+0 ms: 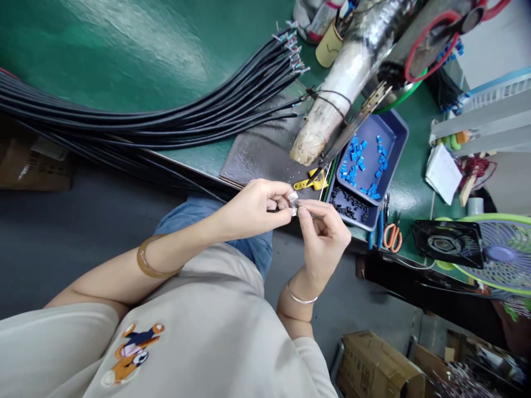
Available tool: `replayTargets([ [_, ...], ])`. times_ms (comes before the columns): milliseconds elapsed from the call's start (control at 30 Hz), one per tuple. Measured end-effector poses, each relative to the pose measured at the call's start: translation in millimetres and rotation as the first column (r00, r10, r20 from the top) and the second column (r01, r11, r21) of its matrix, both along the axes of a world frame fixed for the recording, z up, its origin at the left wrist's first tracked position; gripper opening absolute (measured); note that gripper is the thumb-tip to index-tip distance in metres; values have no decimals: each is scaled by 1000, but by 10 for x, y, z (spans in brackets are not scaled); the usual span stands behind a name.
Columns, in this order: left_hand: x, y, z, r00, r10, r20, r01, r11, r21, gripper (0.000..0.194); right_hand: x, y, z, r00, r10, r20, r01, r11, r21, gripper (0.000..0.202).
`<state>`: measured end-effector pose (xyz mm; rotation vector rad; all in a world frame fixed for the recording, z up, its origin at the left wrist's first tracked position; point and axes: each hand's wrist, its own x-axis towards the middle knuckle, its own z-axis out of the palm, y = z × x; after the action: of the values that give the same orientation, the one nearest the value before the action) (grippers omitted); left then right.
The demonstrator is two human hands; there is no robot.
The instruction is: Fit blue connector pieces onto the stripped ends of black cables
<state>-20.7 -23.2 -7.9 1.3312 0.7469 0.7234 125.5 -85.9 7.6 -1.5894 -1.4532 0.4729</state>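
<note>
My left hand is closed in a pinch, with white coverings on the thumb and fingertip. A dark piece of black cable shows between its fingers. My right hand meets it fingertip to fingertip, thumb and forefinger pressed together; whatever small part they grip is hidden. Just beyond the hands, a yellow-handled tool lies at the edge of a dark mat. A bundle of black cables with stripped, coloured wire ends stretches over the bench from the left.
A wrapped white tube slants over the mat. At right, one tray carries blue connectors and a lower tray small black parts. Orange-handled scissors, a black fan and a green basket are farther right. Cardboard boxes stand below.
</note>
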Motion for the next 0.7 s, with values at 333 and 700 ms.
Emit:
replayTargets([
  [333, -56, 30, 21, 997, -35, 71, 43, 993, -107, 12, 106, -25, 18, 991, -84, -102, 74, 992, -102, 15],
  [700, -66, 53, 14, 972, 24, 235, 29, 975, -219, 17, -59, -52, -87, 992, -80, 93, 65, 985, 158, 5],
])
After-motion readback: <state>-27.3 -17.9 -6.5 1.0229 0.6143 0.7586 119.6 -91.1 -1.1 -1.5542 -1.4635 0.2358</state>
